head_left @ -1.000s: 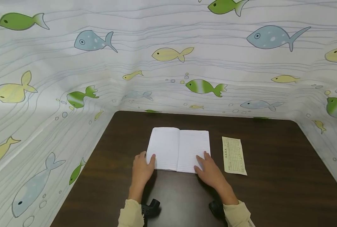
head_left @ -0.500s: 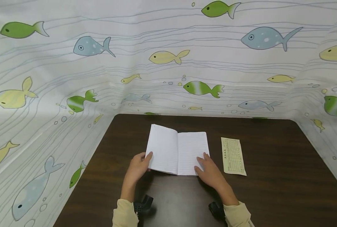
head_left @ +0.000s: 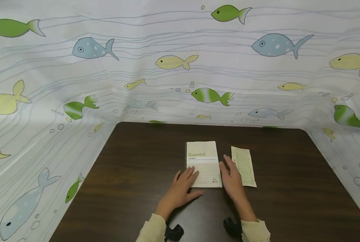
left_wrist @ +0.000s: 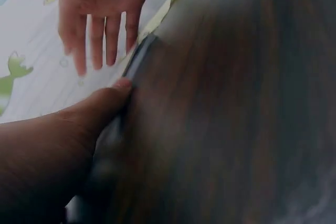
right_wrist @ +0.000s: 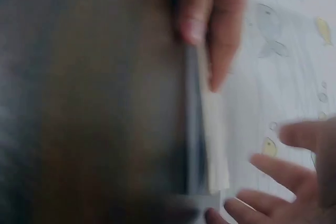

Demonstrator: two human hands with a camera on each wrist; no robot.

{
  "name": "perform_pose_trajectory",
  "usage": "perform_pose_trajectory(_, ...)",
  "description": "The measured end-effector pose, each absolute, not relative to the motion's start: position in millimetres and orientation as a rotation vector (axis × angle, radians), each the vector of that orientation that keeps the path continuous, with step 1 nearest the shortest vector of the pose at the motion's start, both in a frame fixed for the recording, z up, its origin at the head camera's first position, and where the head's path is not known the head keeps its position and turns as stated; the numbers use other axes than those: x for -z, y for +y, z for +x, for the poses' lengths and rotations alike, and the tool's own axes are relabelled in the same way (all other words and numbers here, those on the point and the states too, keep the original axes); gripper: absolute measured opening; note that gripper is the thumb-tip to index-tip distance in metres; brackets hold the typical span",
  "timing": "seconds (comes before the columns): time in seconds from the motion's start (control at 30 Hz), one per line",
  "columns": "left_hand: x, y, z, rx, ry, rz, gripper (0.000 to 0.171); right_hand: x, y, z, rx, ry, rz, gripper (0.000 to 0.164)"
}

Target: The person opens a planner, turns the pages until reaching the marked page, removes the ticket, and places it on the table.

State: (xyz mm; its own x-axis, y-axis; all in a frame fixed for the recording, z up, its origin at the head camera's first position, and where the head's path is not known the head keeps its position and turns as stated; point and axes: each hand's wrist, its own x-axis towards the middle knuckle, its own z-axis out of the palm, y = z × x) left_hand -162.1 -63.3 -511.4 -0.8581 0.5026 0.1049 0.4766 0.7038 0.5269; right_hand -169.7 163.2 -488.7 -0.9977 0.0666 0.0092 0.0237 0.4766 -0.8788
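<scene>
A closed notebook (head_left: 205,153) lies on the dark table, its cream cover printed "Gambit" and a dark spine along its left edge. My left hand (head_left: 181,188) rests with extended fingers over the cover's lower left part, thumb pointing right near the bottom edge. At the notebook's right edge is my right hand (head_left: 232,179), its fingers stretched forward and spread. In the right wrist view the notebook's page edges (right_wrist: 216,166) show side-on, between both hands. A pale yellow printed slip (head_left: 244,164) lies just right of the notebook, its left side partly behind my right hand.
The dark wooden table (head_left: 131,168) has rounded far corners. White sheeting (head_left: 168,40) printed with green, blue and yellow fish surrounds it at the back and both sides. Black wrist devices (head_left: 174,232) sit by both cream sleeves (head_left: 152,230).
The notebook lay open a second ago; my left hand lifted its left half and folded it rightward, so it is closed now. My right hand has left the page for the right edge.
</scene>
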Motion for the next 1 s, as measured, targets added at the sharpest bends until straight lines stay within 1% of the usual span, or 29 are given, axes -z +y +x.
perform_pose_trajectory(0.1,524,-53,-170,-0.773,2.954,0.875,0.073,496,167,-170,-1.345,-2.835,0.125,0.051)
perform_pose_trajectory(0.13,526,-50,-173,-0.766,2.978,0.884,0.072,499,169,-170,-1.275,-2.884,0.205,0.050)
perform_pose_trajectory(0.23,530,-39,-180,-0.739,3.032,0.892,0.071,506,172,-169,-1.158,-2.951,0.310,0.052)
perform_pose_trajectory(0.5,528,-31,-184,-0.760,3.068,0.914,0.064,507,178,-166,-1.133,-2.940,0.312,0.052)
perform_pose_trajectory(0.67,529,-30,-179,-0.776,3.053,0.914,0.065,504,179,-160,-1.085,-2.942,0.324,0.052)
perform_pose_trajectory(1.0,526,-32,-183,-0.839,3.039,0.876,0.066,498,175,-162,-1.023,-2.950,0.342,0.053)
